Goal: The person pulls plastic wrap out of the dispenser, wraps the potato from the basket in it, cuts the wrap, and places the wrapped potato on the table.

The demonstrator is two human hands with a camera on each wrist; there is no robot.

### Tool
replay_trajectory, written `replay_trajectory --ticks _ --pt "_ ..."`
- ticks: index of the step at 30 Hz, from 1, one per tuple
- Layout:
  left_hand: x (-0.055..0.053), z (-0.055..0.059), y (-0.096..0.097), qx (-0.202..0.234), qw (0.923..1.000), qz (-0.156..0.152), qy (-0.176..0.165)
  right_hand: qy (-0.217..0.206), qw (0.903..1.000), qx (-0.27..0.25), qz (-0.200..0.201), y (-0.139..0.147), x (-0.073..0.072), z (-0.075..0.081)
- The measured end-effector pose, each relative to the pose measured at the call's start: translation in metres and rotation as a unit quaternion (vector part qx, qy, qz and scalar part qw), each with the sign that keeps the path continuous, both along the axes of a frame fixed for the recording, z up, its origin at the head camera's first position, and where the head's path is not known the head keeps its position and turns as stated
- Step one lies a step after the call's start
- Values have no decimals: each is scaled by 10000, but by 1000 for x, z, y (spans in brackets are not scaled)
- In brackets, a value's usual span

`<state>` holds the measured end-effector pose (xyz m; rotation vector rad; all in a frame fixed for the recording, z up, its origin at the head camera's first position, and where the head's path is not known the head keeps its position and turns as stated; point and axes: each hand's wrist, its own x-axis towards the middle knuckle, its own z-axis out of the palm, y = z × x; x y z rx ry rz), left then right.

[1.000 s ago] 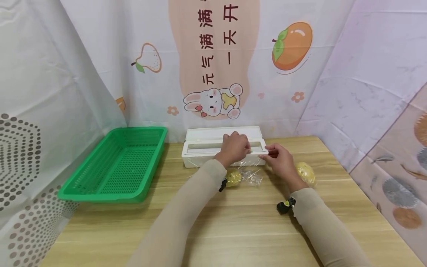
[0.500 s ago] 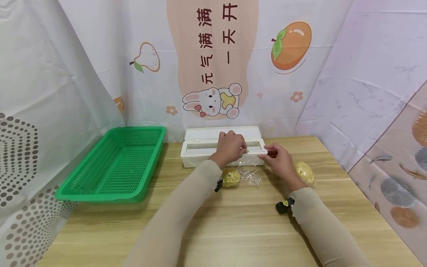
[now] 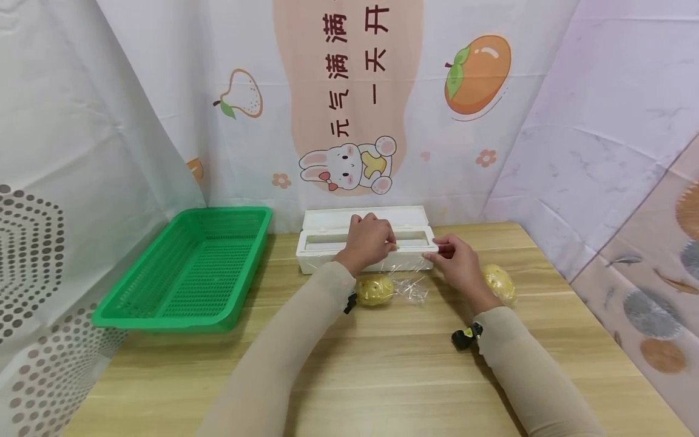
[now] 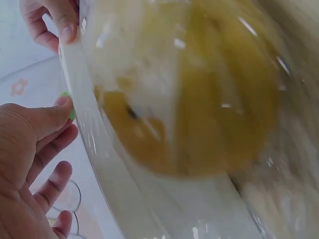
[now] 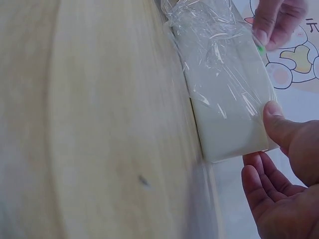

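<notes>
A long white cling film dispenser [image 3: 311, 262] lies along the back of the table with its lid raised. Clear cling film [image 5: 214, 64] hangs over its front face. My left hand [image 3: 367, 241] pinches a small green slide cutter [image 4: 71, 107] on the dispenser's front top edge. At the right end, my right hand [image 3: 457, 264] grips the dispenser, with the thumb [image 5: 276, 122] on its face and the fingers at its end. Just in front lies a yellow rounded object [image 3: 375, 290] under clear film; its exact kind is hard to tell.
A second yellow rounded object [image 3: 498, 282], film-wrapped, sits beyond my right wrist. A green plastic basket [image 3: 229, 315] stands on the left of the wooden table [image 3: 382, 376]. A printed curtain [image 3: 246, 164] hangs right behind the dispenser.
My left hand has slid leftward along the dispenser's front edge, fingers still pinched. The right hand keeps its place at the right end.
</notes>
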<state>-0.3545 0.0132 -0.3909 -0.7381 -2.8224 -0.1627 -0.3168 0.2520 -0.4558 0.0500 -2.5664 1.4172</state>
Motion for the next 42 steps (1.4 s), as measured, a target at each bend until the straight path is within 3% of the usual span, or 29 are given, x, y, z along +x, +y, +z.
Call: replay_trajectory --ticks 13,21,27,42 --pt "2 -5 -21 162 9999 -40 -10 -33 10000 0 33 1 2 -3" --pt "1 -5 -38 149 9998 121 84 -5 10000 -1 21 2 2 0" --pt "1 -5 -50 271 9995 159 -34 44 10000 44 35 4 3 1" --pt "2 -3 -62 245 9997 98 -15 135 9999 35 64 3 -1 -4"
